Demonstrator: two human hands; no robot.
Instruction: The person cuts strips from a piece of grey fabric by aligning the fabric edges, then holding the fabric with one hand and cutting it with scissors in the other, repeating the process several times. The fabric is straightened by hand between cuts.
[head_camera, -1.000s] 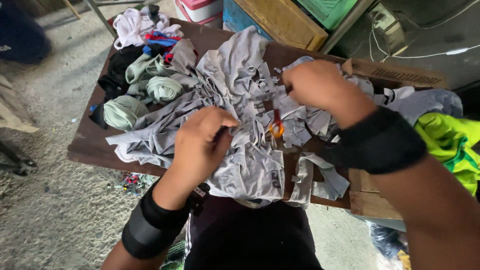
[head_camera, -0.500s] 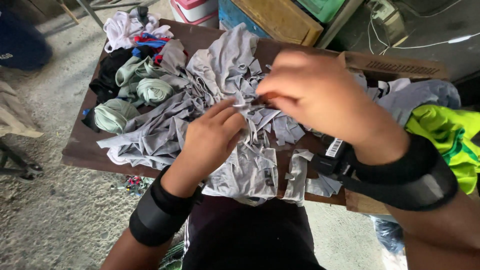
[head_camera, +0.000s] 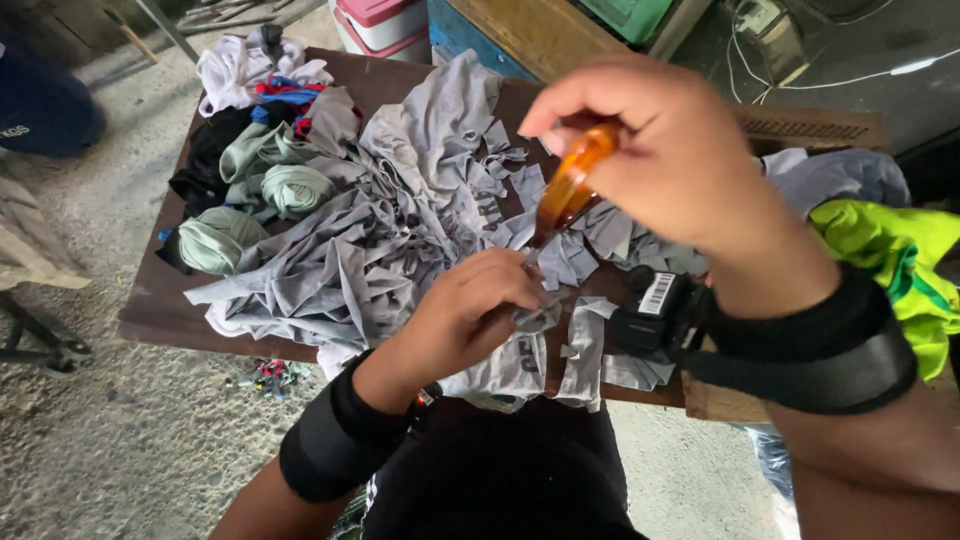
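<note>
Right hand (head_camera: 670, 150) raised above the table, fingers curled tight around orange-handled scissors (head_camera: 568, 188); handle translucent amber, blades largely hidden behind the hand and pointing down toward the cloth. Black wrist strap on the right forearm, small black device (head_camera: 655, 310) attached at its inner side. Left hand (head_camera: 470, 315) low over the near edge of the brown wooden table (head_camera: 150, 315), fingers pinched closed on a strip of grey fabric (head_camera: 535, 318). Grey fabric pile (head_camera: 380, 250) spread across the middle of the table, much of it cut into ragged strips and squares; loose strips hanging over the near edge just beside the left hand. Scissors above the right part of that pile, well clear of the left hand. Rolled pale-green cloths (head_camera: 250, 200) at the left of the pile, black cloth beside them, white-and-coloured garments (head_camera: 255, 80) at the far left corner. Neon yellow-green garment (head_camera: 900, 260) at the right edge, grey cloth behind it. Pink-lidded box (head_camera: 385, 20) beyond the table.
</note>
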